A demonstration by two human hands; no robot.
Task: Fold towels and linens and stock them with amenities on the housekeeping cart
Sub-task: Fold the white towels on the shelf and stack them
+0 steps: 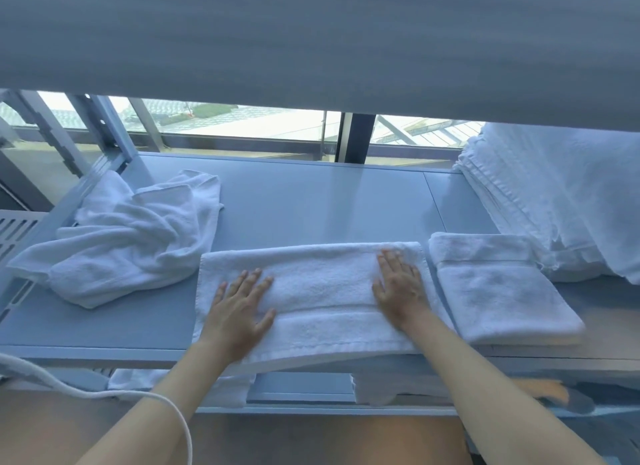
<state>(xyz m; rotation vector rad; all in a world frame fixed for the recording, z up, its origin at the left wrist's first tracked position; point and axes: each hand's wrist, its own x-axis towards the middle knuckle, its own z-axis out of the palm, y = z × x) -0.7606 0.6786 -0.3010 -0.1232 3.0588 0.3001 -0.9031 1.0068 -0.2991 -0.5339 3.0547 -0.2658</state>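
Observation:
A white towel (322,284) lies folded into a long strip across the front of the grey cart shelf (311,204). My left hand (239,308) presses flat on its left part, fingers straight and spread. My right hand (398,286) lies flat on its right end, fingers straight. To the right of it sits a folded white towel (498,291), squared up. A heap of crumpled white towels (128,239) rests at the shelf's left.
A tall stack of white linens (561,194) stands at the back right. The upper shelf (311,41) overhangs the work area. Folded white linen (180,385) shows on a lower shelf. A white cord (104,393) runs across the lower left. Windows lie behind.

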